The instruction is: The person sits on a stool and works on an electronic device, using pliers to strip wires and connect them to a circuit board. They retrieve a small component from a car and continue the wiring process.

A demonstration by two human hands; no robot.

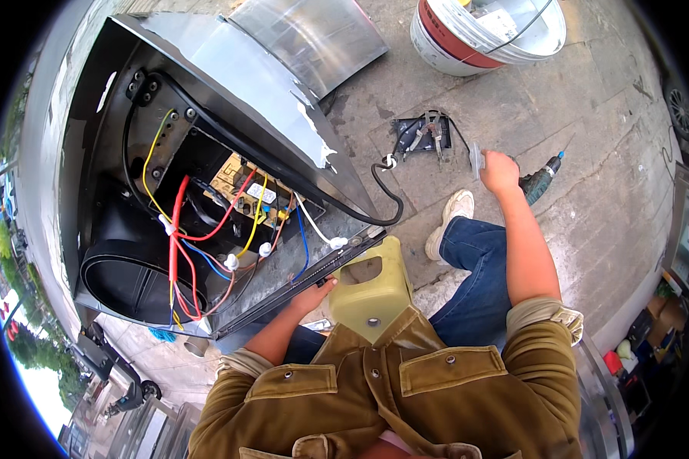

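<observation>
My left hand grips the lower edge of an open metal cabinet, its fingers partly hidden. Inside are a circuit board, a black round housing, a black cable and red, yellow, blue and white wires with white connectors. A yellow plastic seat or container is beneath me, beside that hand. My right hand, reaching out over the paving, pinches a small clear plastic bag. A green cordless drill lies just beyond it, and pliers rest on a dark pad nearby.
A white and red bucket stands at the top right on the paving, next to a steel sheet panel. A scooter is at lower left. Clutter lines the right edge, below a wheel.
</observation>
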